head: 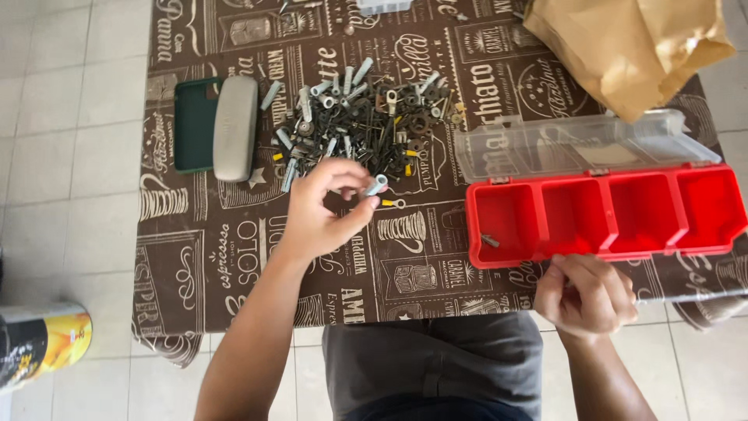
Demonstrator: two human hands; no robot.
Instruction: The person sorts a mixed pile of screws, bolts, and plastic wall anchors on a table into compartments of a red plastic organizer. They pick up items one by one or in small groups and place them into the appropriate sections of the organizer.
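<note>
Sorting step is in hand, as I read it: the left hand (pixel 323 206) has a pale grey wall plug (pixel 376 185) pinched between thumb and fingertips, lifted just off the near edge of the hardware pile (pixel 362 121) (screws, washers, ring terminals, more grey plugs, all mixed). The grip is nearly closed, w/ only the plug's width between the pads. The plug's long axis runs diagonal, from lower left by the thumb to upper right, and its free end points up and right, roughly toward the clear lid (pixel 576 144) of the red organiser box (pixel 604 210).

The right hand (pixel 586 292) sits at the near edge of the surface (pixel 234 257), just below the box's front wall, fingers curled into a loose fist. Can't tell if it holds anything inside.

The box has four compartments in a row; the leftmost shows one small grey piece (pixel 490 241), the other three look bare.

Next move, by my judgement, calls for carrying the plug rightward across the surface to a compartment, and opening thumb and fingers over it. Choice of compartment is the only real decision; the reach itself is short and unobstructed.

Elsewhere: a grey glasses case (pixel 235 127) lying over a dark green phone case (pixel 193 125) left of the pile, and a crumpled brown paper bag (pixel 635 47) top right.
</note>
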